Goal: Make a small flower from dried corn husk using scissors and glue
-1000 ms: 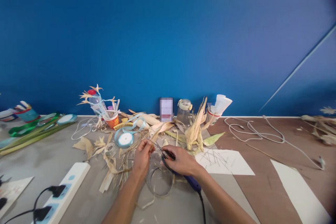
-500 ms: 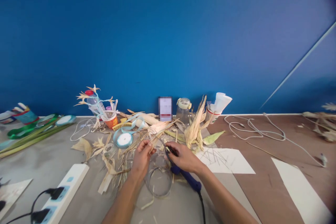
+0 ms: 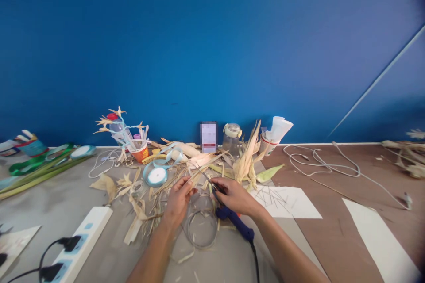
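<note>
My left hand [image 3: 179,196] is closed in a pinch on a thin strip of dried corn husk [image 3: 194,174] that points up and right. Wrapped round the dark handles of a pair of scissors [image 3: 207,178], my right hand [image 3: 234,195] is just to the right of it. The blades point up and left, near the husk strip. Below my right hand lies a blue glue gun [image 3: 237,223] with a black cord. A coil of grey wire [image 3: 189,234] rests on the table between my forearms. Loose husk scraps [image 3: 154,205] are scattered left of my left hand.
A blue ribbon spool [image 3: 156,176] and a red cup [image 3: 141,152] stand behind on the left. A phone [image 3: 209,137] leans on the blue partition beside a clear bottle [image 3: 231,141]. Thin sticks lie on white paper [image 3: 305,205] at right. A power strip [image 3: 94,225] is front left.
The scissors and my right hand have shifted slightly, and the blades sit at a changed angle. My left hand stays nearly in place with the husk strip.
</note>
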A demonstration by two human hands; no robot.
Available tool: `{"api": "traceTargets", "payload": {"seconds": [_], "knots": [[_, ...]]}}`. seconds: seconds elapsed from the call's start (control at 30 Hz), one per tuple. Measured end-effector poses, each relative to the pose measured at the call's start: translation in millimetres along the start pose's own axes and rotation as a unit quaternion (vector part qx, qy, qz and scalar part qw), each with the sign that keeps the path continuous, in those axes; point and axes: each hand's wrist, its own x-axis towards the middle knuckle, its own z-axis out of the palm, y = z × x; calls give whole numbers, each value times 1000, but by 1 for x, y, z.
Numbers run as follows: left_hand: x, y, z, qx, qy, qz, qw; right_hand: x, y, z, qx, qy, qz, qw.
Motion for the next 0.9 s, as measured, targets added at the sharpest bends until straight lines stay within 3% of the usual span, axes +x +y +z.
{"api": "traceTargets", "payload": {"seconds": [0.37, 0.9], "knots": [[-1, -1, 1, -4, -20, 8, 1000, -1, -3, -1, 1, -5, -12, 1000], [-1, 2, 1, -1, 15, 9, 1000, -3, -11, -4, -48, -27, -20, 998]]}}
